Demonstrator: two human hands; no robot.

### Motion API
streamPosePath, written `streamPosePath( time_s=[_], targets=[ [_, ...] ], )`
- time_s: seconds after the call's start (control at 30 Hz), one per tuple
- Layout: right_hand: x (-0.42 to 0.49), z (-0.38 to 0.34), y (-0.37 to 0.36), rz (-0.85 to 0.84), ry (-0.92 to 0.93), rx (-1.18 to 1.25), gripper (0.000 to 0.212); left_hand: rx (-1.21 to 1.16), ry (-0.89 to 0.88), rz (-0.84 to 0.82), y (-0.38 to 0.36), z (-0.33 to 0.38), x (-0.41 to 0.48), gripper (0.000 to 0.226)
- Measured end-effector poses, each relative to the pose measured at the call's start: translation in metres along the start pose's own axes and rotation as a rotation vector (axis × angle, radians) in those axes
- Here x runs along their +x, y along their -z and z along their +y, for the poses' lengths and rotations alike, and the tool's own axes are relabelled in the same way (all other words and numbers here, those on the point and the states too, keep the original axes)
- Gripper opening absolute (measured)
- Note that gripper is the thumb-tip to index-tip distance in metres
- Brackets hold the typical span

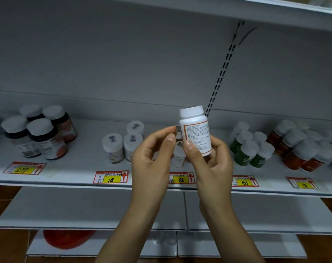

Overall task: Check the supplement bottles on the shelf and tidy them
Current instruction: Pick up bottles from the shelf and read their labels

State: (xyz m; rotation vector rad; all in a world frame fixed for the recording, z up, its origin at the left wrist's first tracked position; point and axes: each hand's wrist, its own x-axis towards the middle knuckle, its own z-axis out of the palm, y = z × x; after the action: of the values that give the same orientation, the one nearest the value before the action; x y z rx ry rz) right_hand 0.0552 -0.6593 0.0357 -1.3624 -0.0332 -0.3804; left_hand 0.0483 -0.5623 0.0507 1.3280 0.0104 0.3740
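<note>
Yellow-red price tags (110, 177) in row; red rounded object (67, 239) lower left; slotted upright (222, 72) behind.

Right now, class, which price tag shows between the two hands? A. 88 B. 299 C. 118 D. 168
A: the 88 tag sits between the left hand and the right hand, below the bottle that the right hand holds.

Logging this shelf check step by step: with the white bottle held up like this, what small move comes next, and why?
Probably lower the bottle onto the shelf above the 88 tag: the right hand grips it clear of the shelf, its fine print faces the camera, and a second bottle stands there behind the hands.
</note>
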Motion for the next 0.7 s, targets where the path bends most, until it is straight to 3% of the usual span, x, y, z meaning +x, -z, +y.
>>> streamPosePath(
  time_s=[0.13, 0.27, 0.43, 0.53, 0.63, 0.7],
  targets=[
    [0.001, -0.005, 0.002, -0.076, -0.186, 0.122, 0.036, 0.024, 0.072, -0.067, 0.002, -0.004, 0.004, 0.019],
    [0.001, -0.013, 0.004, -0.324, -0.359, 0.400, 0.054, -0.087, 0.170, -0.160, 0.001, 0.001, 0.003, 0.023],
    [0.000, -0.011, 0.008, -0.425, -0.571, 0.678, 0.067, -0.095, 0.250, -0.327, 0.004, 0.000, 0.003, 0.040],
    [0.001, 0.003, 0.014, -0.619, -0.674, 0.891, 0.075, -0.133, 0.341, -0.437, 0.003, 0.003, 0.000, 0.033],
    [0.000, 0.017, 0.020, -0.690, -0.708, 0.863, 0.075, -0.200, 0.373, -0.385, -0.001, 0.000, -0.004, 0.016],
    [-0.001, 0.015, 0.018, -0.604, -0.719, 0.654, 0.064, -0.193, 0.316, -0.327, -0.003, -0.002, -0.006, 0.027]
  ],
)
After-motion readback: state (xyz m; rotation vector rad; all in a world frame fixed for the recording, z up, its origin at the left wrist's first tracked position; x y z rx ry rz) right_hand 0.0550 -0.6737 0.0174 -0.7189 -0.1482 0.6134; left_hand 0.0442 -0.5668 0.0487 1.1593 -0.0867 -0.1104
